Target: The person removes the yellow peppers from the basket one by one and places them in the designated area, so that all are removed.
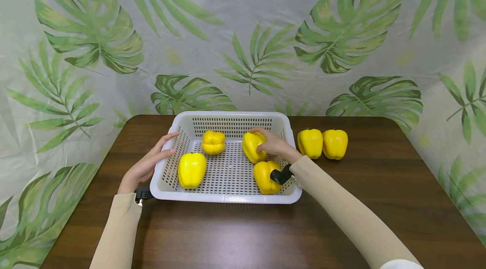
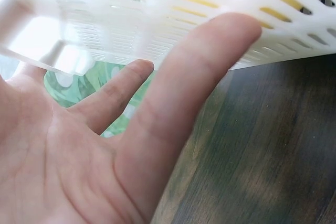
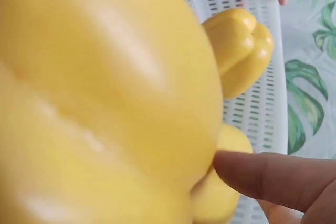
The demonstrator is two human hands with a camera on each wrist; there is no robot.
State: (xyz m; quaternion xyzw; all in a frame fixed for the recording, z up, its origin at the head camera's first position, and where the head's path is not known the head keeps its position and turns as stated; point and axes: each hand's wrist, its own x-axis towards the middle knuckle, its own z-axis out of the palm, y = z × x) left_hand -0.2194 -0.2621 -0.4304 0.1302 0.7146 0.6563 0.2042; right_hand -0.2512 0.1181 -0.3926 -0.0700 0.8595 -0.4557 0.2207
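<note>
Yellow bell pepper (image 1: 249, 149) sits in the R half of the white perforated plastic basket (image 1: 228, 198), gripped btwn thumb & fingers of the R hand (image 1: 272, 143); prob. light, firm but bruisable, w/ slick skin, so best held round its widest part w/o squeezing. Three other peppers (image 1: 192, 170) share the basket, & the L hand (image 1: 146, 164), fingers extended, grasps nothing, resting at its L side. Two more peppers (image 1: 310, 144) stand side by side on the dark wood-grain table (image 1: 235, 239), just R of the basket.

A large pepper (image 3: 110, 98) crowds my right wrist view.
I see the right hand (image 3: 289, 184) at lower right, its fingertip at a half-hidden pepper (image 3: 212, 200); two more peppers (image 3: 241, 53), white basket (image 3: 279, 61) and leaf-print cloth (image 3: 310, 114) show beyond.
</note>
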